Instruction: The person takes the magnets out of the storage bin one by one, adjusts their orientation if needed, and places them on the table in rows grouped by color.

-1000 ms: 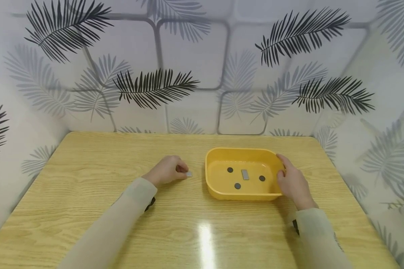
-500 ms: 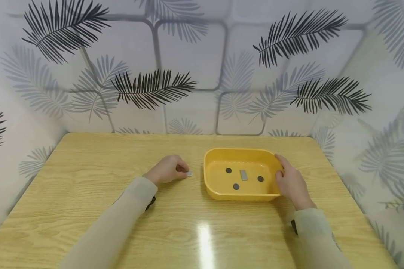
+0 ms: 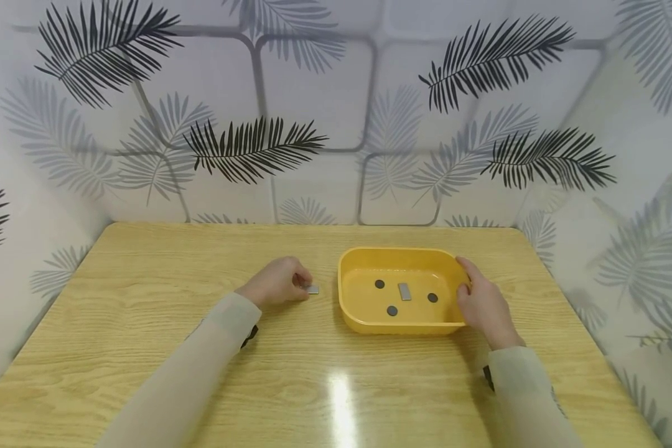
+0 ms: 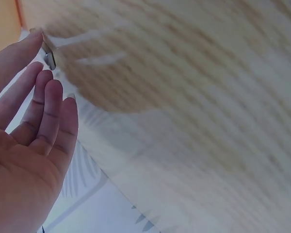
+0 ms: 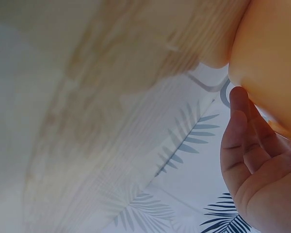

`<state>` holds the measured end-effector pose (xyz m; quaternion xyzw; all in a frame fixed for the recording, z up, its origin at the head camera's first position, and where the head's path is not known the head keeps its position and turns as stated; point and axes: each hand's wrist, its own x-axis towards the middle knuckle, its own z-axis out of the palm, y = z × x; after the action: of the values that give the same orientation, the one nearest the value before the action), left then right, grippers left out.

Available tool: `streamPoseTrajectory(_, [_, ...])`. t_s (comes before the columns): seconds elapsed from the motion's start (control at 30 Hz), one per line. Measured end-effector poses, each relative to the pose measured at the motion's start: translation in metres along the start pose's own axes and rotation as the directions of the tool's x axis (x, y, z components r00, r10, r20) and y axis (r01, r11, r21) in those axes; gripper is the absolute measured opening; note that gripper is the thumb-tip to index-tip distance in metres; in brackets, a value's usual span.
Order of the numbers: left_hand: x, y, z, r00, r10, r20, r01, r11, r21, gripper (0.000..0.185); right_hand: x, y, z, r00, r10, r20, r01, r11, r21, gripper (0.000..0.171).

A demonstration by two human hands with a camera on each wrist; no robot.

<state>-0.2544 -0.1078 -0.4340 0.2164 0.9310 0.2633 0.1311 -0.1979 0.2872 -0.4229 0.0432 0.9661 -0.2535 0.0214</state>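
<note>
Just below frame centre, a grey plate is met by fingertips of the left hand — whether pinched cannot be told. The yellow basin, centre-right, is gripped by the right hand. Plate handling seems in hand; a sure pinch is needed.

Head cam's pretty bright and even, just a bit soft. There's one blown-out white glare streak on the worktop, around the middle and running toward its near edge, plus a soft shadow beside the right sleeve. Both wrist cams are way dimmer and hazy, wood grain smeared, contrast washed out.
</note>
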Motion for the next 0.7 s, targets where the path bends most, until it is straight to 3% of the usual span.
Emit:
streamPoseTrajectory(0.3, [0.002,0.017,-0.017,1.000,-0.003,-0.002,0.003,1.000,-0.014,0.038,0.000,0.001,-0.001,1.000,0.000,0.001,0.000,1.000,0.006,0.061])
streamPoseTrajectory(0.7, [0.011,0.055,-0.028,0.991,0.118,-0.055,-0.116,0.992,0.043,0.038,0.001,0.001,0.001,1.000,-0.005,-0.005,0.005,1.000,-0.006,0.060])
